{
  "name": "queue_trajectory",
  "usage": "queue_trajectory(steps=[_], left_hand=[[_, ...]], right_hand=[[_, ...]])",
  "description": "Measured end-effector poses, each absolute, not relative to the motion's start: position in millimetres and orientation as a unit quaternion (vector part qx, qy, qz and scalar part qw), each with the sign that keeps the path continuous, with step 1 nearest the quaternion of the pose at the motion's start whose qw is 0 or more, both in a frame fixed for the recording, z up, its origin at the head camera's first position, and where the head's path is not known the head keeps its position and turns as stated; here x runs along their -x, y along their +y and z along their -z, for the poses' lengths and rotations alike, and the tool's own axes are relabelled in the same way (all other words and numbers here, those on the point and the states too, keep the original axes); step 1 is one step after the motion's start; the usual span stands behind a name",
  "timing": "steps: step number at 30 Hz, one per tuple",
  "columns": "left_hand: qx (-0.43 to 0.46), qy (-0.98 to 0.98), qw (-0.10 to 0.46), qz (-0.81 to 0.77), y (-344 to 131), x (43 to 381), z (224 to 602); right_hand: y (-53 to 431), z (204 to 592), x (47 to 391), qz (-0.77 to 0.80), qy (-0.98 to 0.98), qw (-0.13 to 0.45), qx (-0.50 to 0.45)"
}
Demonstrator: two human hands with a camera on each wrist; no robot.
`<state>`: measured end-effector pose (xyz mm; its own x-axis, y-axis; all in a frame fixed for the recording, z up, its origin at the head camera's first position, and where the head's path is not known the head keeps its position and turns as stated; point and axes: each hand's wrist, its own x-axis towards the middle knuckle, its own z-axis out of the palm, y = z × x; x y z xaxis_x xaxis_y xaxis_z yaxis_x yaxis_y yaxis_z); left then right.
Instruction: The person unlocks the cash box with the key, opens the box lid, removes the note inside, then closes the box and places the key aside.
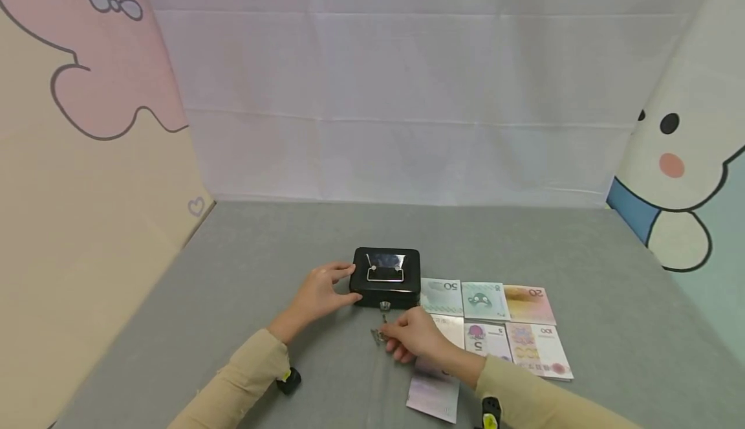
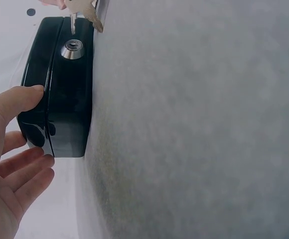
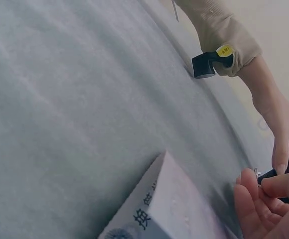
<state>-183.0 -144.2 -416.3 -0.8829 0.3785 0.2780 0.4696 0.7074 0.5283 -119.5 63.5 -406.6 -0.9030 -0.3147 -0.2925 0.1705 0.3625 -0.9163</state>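
Note:
A black cash box with a folding metal handle on its lid sits closed on the grey table. My left hand grips its left end, thumb on the front edge of the lid and fingers at the side. In the left wrist view, the silver lock on the front shows its bare keyhole. Just in front of the box, my right hand pinches a small bunch of keys between thumb and fingers. One key points towards the lock, apart from it.
Play-money banknotes lie in rows right of the box, among them a green 50, a 20 and a 100. Under the right forearm lies a purple note. A white cloth hangs behind the table.

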Motion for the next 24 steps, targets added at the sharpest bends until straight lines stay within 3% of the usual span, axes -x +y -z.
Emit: queue_trajectory(steps=[11, 24], left_hand=[[0.237, -0.92, 0.089, 0.3, -145.6, 183.6, 418.5], [0.235, -0.92, 0.099, 0.299, -146.3, 182.8, 419.8]], right_hand=[[63.7, 410.5, 118.2, 0.583, 0.775, 0.243, 0.018], [66.6, 416.1, 120.7, 0.544, 0.807, 0.223, 0.057]])
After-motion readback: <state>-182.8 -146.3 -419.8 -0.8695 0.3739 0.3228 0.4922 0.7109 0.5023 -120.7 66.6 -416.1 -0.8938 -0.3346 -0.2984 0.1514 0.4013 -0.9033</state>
